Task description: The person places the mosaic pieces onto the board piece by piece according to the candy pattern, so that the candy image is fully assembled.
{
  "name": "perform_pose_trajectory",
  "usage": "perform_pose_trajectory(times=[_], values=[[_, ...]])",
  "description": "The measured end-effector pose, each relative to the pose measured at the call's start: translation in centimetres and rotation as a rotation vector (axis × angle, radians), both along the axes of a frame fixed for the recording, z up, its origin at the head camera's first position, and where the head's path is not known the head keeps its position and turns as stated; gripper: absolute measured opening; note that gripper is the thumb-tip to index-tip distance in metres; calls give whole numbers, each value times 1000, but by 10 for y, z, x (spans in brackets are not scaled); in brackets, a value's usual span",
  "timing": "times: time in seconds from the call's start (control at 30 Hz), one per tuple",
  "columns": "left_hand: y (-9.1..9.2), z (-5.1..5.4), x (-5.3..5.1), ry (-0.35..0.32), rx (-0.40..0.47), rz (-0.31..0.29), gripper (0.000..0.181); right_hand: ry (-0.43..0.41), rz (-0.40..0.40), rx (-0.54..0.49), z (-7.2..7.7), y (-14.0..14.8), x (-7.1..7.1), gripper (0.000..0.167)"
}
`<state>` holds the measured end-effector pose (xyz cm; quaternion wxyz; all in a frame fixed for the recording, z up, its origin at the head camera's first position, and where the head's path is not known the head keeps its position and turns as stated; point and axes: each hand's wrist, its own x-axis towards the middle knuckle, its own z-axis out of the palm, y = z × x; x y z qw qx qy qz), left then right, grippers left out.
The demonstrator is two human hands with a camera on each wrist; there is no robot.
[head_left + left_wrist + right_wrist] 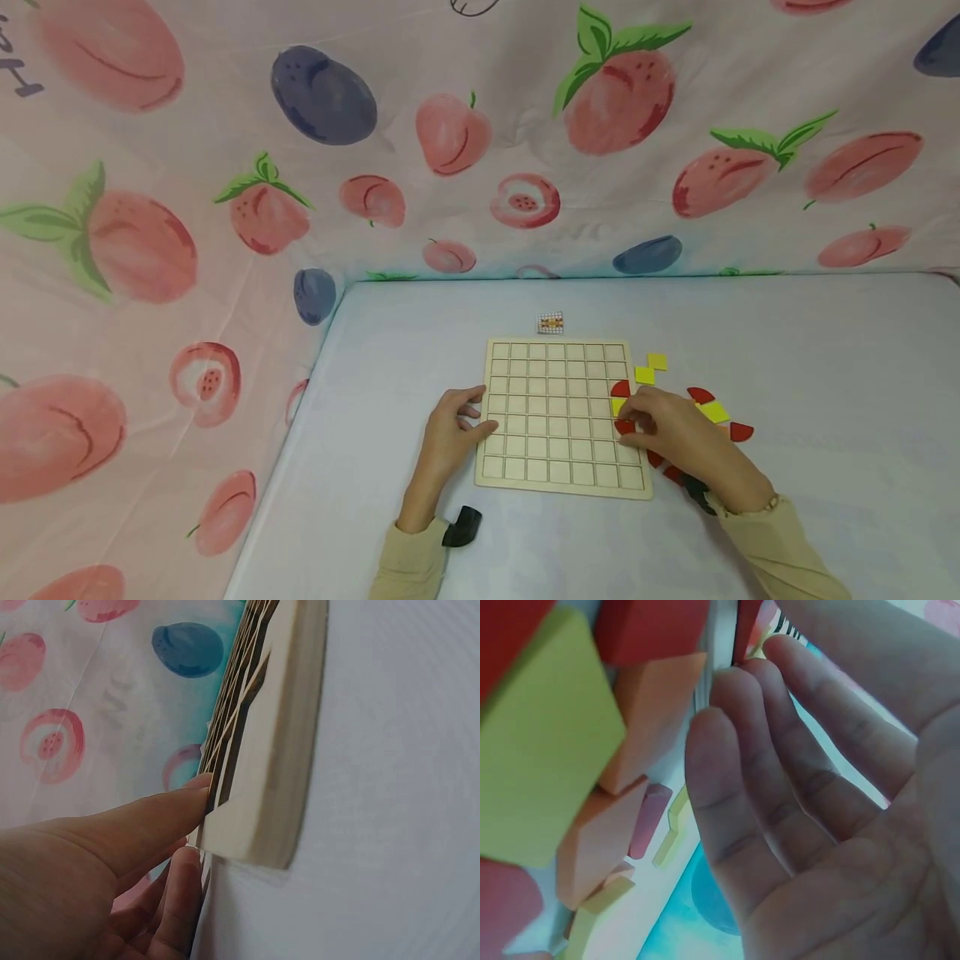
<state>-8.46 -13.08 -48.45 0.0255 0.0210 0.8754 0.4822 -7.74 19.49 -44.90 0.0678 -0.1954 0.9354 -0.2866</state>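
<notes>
A pale wooden grid board lies on the white table. My left hand holds its left edge, thumb on the rim; the left wrist view shows the thumb against the board's edge, other fingers curled below. Over the right column, my right hand pinches a red curved piece between thumb and fingertips. A yellow square, partly covered by the fingers, and another red curved piece sit above it in that column. In the right wrist view the fingers reach to the board.
Two yellow squares lie beyond the board's upper right. More red, yellow and orange pieces lie under and beside my right hand. A small patterned card lies behind the board. Fruit-print cloth hangs behind and left.
</notes>
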Motion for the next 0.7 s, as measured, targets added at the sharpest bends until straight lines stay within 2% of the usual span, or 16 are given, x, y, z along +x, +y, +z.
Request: perform_pose_trajectory(times=[0.13, 0.43, 0.57, 0.7], values=[[0, 0, -1, -2, -10, 4, 54, -2, 12, -27, -2, 1, -2, 23], [-1, -1, -1, -1, -13, 5, 54, -63, 2, -37, -2, 4, -6, 23], [-1, -1, -1, 4, -9, 2, 54, -63, 1, -61, 3, 10, -7, 23], [0, -2, 0, 9, -8, -1, 54, -67, -33, -66, 12, 16, -9, 23]])
